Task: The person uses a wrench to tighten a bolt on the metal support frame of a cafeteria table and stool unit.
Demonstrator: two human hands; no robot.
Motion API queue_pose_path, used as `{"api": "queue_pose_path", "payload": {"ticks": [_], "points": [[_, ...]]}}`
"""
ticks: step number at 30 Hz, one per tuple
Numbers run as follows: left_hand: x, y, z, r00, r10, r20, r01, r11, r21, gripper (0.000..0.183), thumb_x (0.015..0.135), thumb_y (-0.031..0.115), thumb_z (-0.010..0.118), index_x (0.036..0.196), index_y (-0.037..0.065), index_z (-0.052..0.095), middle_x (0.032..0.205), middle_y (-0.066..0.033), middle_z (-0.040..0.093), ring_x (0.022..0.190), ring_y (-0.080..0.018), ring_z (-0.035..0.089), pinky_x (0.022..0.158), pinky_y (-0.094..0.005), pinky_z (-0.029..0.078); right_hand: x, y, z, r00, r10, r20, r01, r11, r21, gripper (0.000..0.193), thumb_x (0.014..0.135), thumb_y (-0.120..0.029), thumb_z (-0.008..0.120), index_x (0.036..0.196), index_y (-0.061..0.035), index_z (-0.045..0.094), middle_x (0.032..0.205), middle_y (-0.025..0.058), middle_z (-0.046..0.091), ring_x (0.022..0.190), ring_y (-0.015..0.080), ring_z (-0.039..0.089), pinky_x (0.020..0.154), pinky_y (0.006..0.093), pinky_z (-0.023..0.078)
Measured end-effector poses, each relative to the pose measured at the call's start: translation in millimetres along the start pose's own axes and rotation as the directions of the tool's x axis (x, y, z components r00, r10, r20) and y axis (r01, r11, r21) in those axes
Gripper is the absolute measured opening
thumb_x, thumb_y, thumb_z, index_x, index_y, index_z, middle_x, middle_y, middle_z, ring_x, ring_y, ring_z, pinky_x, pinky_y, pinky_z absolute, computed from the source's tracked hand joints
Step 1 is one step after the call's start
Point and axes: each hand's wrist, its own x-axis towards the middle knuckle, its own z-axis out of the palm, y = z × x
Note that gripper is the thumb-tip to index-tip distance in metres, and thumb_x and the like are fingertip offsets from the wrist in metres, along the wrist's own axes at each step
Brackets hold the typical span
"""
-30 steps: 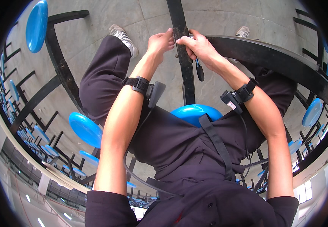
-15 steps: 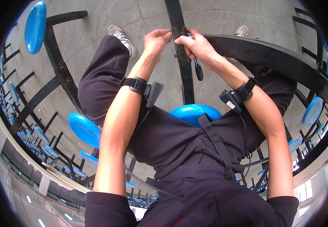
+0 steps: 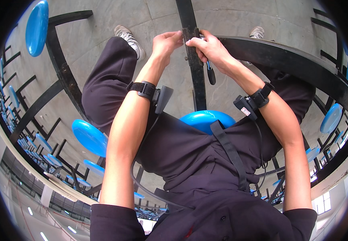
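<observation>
A black metal bar (image 3: 198,86) runs away from me between my knees, with a bracketed joint partway along where a thicker black beam (image 3: 278,54) meets it from the right. At the right side of this joint my right hand (image 3: 212,50) is closed around a wrench (image 3: 211,75) with a black-and-blue handle; the handle hangs below the fingers and the hand hides most of its head. On the joint's left side my left hand (image 3: 166,43) is closed, thumb and fingertips pinched against the bar. Whatever lies between those fingertips is too small to make out.
I sit astride a blue round seat (image 3: 208,120). More blue seats (image 3: 89,137) on black frames (image 3: 63,72) stand at left and right. My shoes (image 3: 129,40) rest on the grey floor (image 3: 154,16). Cables run from the black wrist devices (image 3: 164,99) along my arms.
Almost nothing differs. Both hands stay at the joint, with only a very slight shift of the fingers and the wrench handle.
</observation>
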Motion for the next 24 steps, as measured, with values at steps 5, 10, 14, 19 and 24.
{"api": "queue_pose_path", "payload": {"ticks": [5,10,14,19,24], "points": [[-4,2,1,0.996,0.080,-0.030,-0.079,0.996,0.034,0.024,0.085,0.009,0.059,0.101,-0.009,0.058,0.095,-0.0131,0.062,0.085,-0.0195,0.061,0.080,-0.0279,0.051,-3,-2,4,1.000,0.001,-0.026,-0.002,0.999,-0.038,0.037,0.076,-0.029,0.060,0.095,0.0002,0.046,0.058,0.0001,0.043,0.049,0.0085,0.041,0.048,0.0232,0.035],[-7,2,1,0.991,0.126,-0.039,-0.121,0.987,0.105,0.022,0.085,0.007,0.059,0.102,-0.007,0.058,0.096,-0.0132,0.062,0.086,-0.0187,0.060,0.079,-0.0275,0.050,-5,-3,3,1.000,-0.007,-0.020,0.007,1.000,-0.029,0.038,0.076,-0.029,0.060,0.096,0.0004,0.046,0.057,-0.0001,0.043,0.049,0.0085,0.041,0.047,0.0232,0.035],[-3,-4,-2,0.971,0.233,-0.050,-0.224,0.963,0.150,0.022,0.082,0.006,0.062,0.101,-0.005,0.057,0.093,-0.0107,0.061,0.085,-0.0162,0.060,0.078,-0.0256,0.050,-6,-3,5,1.000,-0.002,-0.014,0.002,1.000,-0.014,0.040,0.076,-0.029,0.060,0.098,0.0011,0.046,0.057,-0.0001,0.043,0.048,0.0085,0.041,0.047,0.0232,0.035],[-3,-6,-1,0.958,0.275,-0.084,-0.254,0.946,0.200,0.022,0.081,0.006,0.064,0.099,-0.003,0.055,0.092,-0.0081,0.060,0.082,-0.0145,0.059,0.075,-0.0245,0.049,-9,-5,4,1.000,-0.001,-0.021,0.000,1.000,-0.018,0.041,0.076,-0.028,0.061,0.099,0.0023,0.045,0.057,0.0003,0.043,0.049,0.0085,0.041,0.047,0.0231,0.034],[-17,8,4,0.986,0.140,-0.094,-0.123,0.979,0.160,0.026,0.085,0.011,0.059,0.105,-0.004,0.052,0.096,-0.0106,0.060,0.086,-0.0174,0.059,0.079,-0.0272,0.049,-7,-2,2,1.000,-0.024,0.002,0.024,0.999,0.026,0.048,0.074,-0.027,0.065,0.096,0.0068,0.040,0.059,0.0037,0.046,0.048,0.0096,0.042,0.043,0.0243,0.035]]}}
